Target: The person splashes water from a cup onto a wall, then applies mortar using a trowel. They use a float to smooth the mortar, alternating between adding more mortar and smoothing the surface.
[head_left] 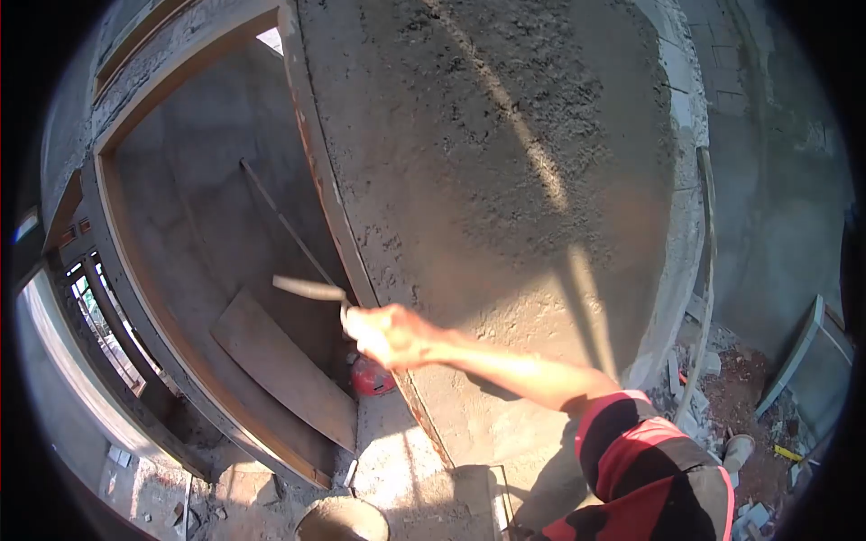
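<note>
My right hand (pixel 386 335) reaches out from the lower right, its fingers closed around the handle of a trowel. The trowel's blade (pixel 309 288) points left, in front of the doorway and apart from the wall. Beside my arm rises the wall (pixel 505 180), covered in grey plaster; it is rough in the upper middle and smoother toward the edges. A wooden door frame (pixel 320 171) borders the wall on its left. My left hand is out of sight.
A bucket (pixel 343 520) stands at the bottom. Past the frame, a curved board (pixel 287 371) and a long pole (pixel 284 216) lean, near a red rounded object (pixel 371 376). Rubble (pixel 731 388) and a framed panel (pixel 812 361) lie at the right.
</note>
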`<action>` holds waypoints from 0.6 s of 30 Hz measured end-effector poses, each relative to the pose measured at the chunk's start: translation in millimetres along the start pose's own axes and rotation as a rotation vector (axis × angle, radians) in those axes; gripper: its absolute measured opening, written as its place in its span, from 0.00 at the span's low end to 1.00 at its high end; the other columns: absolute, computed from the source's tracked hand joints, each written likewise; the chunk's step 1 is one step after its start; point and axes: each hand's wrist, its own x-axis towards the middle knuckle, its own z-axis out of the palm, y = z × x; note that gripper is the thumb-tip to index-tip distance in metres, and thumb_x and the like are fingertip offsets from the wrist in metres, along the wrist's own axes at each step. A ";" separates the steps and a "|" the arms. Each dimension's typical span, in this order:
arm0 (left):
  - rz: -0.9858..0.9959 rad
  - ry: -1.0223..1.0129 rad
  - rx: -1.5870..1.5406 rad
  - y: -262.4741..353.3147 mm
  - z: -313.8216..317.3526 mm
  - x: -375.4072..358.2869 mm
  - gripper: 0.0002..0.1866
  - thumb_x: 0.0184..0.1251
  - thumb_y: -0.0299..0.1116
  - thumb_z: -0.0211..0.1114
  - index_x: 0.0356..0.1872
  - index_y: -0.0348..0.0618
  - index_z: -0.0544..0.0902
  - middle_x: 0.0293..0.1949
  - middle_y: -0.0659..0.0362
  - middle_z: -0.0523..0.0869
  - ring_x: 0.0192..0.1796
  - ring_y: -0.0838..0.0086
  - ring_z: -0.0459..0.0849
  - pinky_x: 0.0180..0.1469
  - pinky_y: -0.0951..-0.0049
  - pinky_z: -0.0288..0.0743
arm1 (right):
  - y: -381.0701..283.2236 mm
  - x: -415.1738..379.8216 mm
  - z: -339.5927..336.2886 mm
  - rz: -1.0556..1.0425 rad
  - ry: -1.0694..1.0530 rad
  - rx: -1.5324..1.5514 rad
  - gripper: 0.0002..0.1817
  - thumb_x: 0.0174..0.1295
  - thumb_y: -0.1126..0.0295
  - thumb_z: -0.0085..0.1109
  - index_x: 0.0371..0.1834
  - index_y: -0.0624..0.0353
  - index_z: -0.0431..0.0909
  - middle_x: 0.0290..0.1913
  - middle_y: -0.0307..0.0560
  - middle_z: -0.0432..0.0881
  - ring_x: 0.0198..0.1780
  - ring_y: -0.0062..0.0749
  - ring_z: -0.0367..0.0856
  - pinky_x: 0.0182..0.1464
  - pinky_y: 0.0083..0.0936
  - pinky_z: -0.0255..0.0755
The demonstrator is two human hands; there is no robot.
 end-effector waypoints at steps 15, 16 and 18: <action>0.027 -0.612 0.020 -27.6 114.7 -134.2 0.21 0.46 0.13 0.63 0.44 0.32 0.90 0.28 0.62 0.88 0.23 0.79 0.79 0.25 0.75 0.70 | -179.0 -442.0 113.5 0.801 -0.964 0.148 0.15 0.57 0.70 0.64 0.46 0.62 0.82 0.45 0.62 0.85 0.53 0.58 0.87 0.53 0.52 0.78; 0.056 -0.636 0.042 -24.5 125.9 -137.2 0.20 0.46 0.13 0.63 0.44 0.32 0.91 0.28 0.62 0.88 0.23 0.79 0.79 0.26 0.74 0.71 | -187.4 -451.6 102.5 0.718 -1.008 0.119 0.18 0.57 0.68 0.64 0.52 0.60 0.82 0.47 0.60 0.84 0.54 0.57 0.85 0.56 0.52 0.77; 0.069 -0.698 0.170 -10.9 145.8 -144.0 0.19 0.50 0.15 0.65 0.45 0.33 0.92 0.30 0.64 0.89 0.27 0.81 0.80 0.30 0.76 0.73 | -164.4 -420.3 44.4 0.824 -1.258 0.120 0.22 0.60 0.67 0.62 0.58 0.57 0.81 0.44 0.55 0.81 0.52 0.55 0.84 0.56 0.52 0.76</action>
